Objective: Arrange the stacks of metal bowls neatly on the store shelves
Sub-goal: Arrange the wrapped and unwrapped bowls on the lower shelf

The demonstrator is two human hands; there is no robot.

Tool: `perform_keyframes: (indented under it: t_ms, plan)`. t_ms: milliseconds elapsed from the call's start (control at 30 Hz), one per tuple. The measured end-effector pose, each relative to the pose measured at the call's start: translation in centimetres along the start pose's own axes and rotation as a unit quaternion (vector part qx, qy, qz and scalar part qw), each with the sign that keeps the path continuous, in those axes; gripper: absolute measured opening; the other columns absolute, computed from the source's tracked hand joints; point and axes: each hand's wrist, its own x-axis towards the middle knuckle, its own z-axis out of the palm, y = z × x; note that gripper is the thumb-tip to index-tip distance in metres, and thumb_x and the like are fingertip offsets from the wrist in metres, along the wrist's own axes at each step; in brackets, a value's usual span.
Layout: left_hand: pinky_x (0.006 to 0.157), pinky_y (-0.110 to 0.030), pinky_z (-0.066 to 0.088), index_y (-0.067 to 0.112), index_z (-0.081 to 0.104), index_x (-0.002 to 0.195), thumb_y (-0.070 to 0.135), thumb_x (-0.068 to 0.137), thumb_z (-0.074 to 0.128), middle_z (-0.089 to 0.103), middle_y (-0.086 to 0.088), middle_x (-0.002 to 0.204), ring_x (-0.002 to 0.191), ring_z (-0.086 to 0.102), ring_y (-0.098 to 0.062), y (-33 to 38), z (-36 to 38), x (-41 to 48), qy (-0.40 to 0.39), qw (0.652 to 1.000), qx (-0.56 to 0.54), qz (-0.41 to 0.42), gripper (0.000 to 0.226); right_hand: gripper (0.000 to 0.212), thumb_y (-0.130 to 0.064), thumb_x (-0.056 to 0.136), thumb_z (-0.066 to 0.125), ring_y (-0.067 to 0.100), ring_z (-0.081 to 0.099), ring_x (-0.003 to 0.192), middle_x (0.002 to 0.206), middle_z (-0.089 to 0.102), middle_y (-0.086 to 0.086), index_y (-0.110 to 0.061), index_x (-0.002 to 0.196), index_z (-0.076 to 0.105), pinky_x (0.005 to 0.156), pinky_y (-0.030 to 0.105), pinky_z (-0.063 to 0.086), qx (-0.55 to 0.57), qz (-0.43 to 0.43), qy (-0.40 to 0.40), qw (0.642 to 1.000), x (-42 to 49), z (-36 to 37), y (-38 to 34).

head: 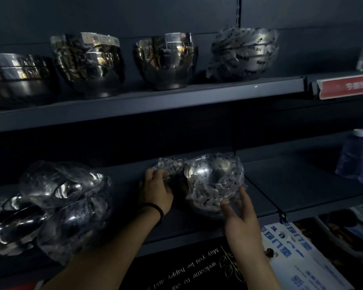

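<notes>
Steel bowl stack (215,182) gleams through crinkled plastic (169,165); left hand (155,191) pinches it, right hand (239,216) fingers spread.

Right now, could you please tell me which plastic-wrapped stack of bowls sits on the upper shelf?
The wrapped stack at the right end of the upper shelf, beside bare shiny stacks; the other wrapped ones lie on the lower shelf.
</notes>
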Motion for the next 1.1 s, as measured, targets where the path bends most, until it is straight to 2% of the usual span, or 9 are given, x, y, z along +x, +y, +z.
perform_keyframes:
  t_ms: [133, 200, 333, 467, 600, 700, 867, 1000, 1100]
  plan:
    - [0.103, -0.044, 0.049, 0.034, 0.046, 0.146, 0.019, 0.098, 0.056, 0.035, 0.004, 0.156, 0.130, 0.043, -0.034, -1.2, 0.5, 1.8, -0.070, 0.990, 0.123, 0.030, 0.051, 0.061, -0.027, 0.103, 0.067, 0.016, 0.055, 0.133, 0.134, 0.056, -0.021, -0.046, 0.156, 0.043, 0.116, 0.054, 0.045, 0.007, 0.024, 0.016, 1.000, 0.7, 0.3, 0.6]
    - [0.101, -0.044, 0.049, 0.035, 0.049, 0.141, 0.023, 0.099, 0.053, 0.041, 0.006, 0.154, 0.128, 0.043, -0.032, -1.6, 0.5, 2.4, -0.073, 0.983, 0.161, 0.051, 0.043, 0.061, -0.029, 0.102, 0.068, 0.019, 0.053, 0.137, 0.141, 0.053, -0.015, -0.045, 0.156, 0.044, 0.118, 0.056, 0.043, 0.010, 0.031, 0.017, 0.999, 1.2, 0.3, 0.9]
    - [0.107, -0.042, 0.041, 0.039, 0.061, 0.133, 0.030, 0.102, 0.048, 0.051, 0.007, 0.149, 0.134, 0.040, -0.030, -2.8, 0.5, 2.3, -0.075, 0.966, 0.228, 0.092, 0.035, 0.056, -0.025, 0.103, 0.068, 0.019, 0.055, 0.132, 0.129, 0.054, -0.021, -0.044, 0.151, 0.049, 0.116, 0.056, 0.045, 0.009, 0.030, 0.001, 1.000, 1.5, 0.3, 1.1]
    - [0.095, -0.043, 0.049, 0.037, 0.062, 0.117, 0.031, 0.105, 0.044, 0.059, 0.004, 0.135, 0.119, 0.050, -0.031, -3.2, -0.4, 2.1, -0.027, 0.982, 0.181, 0.048, 0.023, 0.053, -0.028, 0.102, 0.069, 0.018, 0.057, 0.128, 0.135, 0.053, -0.017, -0.047, 0.148, 0.050, 0.114, 0.056, 0.047, -0.003, 0.032, -0.004, 0.999, 1.6, 0.6, 1.4]
    - [0.086, -0.043, 0.053, 0.031, 0.060, 0.103, 0.024, 0.105, 0.041, 0.057, 0.001, 0.121, 0.106, 0.050, -0.028, -3.0, -2.5, 1.7, -0.017, 0.993, 0.105, 0.041, 0.020, 0.049, -0.032, 0.100, 0.070, 0.021, 0.060, 0.128, 0.138, 0.054, -0.019, -0.062, 0.135, 0.051, 0.110, 0.059, 0.050, -0.022, 0.046, -0.019, 0.998, 1.8, 0.6, 1.8]
    - [0.081, -0.040, 0.051, 0.031, 0.056, 0.102, 0.024, 0.105, 0.044, 0.054, 0.003, 0.118, 0.108, 0.050, -0.028, -2.2, -4.4, 0.9, 0.037, 0.992, 0.089, 0.080, 0.014, 0.048, -0.032, 0.101, 0.070, 0.023, 0.059, 0.132, 0.145, 0.053, -0.019, -0.068, 0.126, 0.053, 0.109, 0.060, 0.050, -0.023, 0.053, -0.030, 0.998, 1.8, 0.5, 1.7]
    - [0.078, -0.034, 0.039, 0.030, 0.059, 0.101, 0.028, 0.105, 0.051, 0.048, 0.011, 0.107, 0.095, 0.046, -0.024, 1.1, -8.1, 0.5, 0.085, 0.982, 0.023, 0.169, 0.010, 0.053, -0.032, 0.103, 0.068, 0.022, 0.056, 0.136, 0.146, 0.051, -0.022, -0.053, 0.147, 0.048, 0.113, 0.059, 0.047, -0.029, 0.057, -0.040, 0.997, 1.4, 0.2, 1.2]
    - [0.077, -0.029, 0.034, 0.036, 0.059, 0.104, 0.028, 0.104, 0.055, 0.042, 0.015, 0.101, 0.090, 0.044, -0.019, 5.1, -10.4, -0.4, 0.080, 0.962, 0.016, 0.260, 0.009, 0.053, -0.029, 0.103, 0.068, 0.016, 0.055, 0.133, 0.140, 0.054, -0.022, -0.049, 0.148, 0.047, 0.116, 0.056, 0.045, -0.021, 0.059, -0.034, 0.997, 0.8, -0.1, 0.2]
    - [0.078, -0.032, 0.042, 0.037, 0.057, 0.107, 0.032, 0.105, 0.052, 0.046, 0.012, 0.104, 0.093, 0.046, -0.021, 7.6, -10.9, -0.9, 0.055, 0.955, 0.009, 0.291, 0.008, 0.057, -0.032, 0.100, 0.071, 0.021, 0.061, 0.131, 0.142, 0.057, -0.021, -0.053, 0.146, 0.046, 0.112, 0.059, 0.049, -0.015, 0.049, -0.030, 0.998, 0.4, -0.3, -0.1]
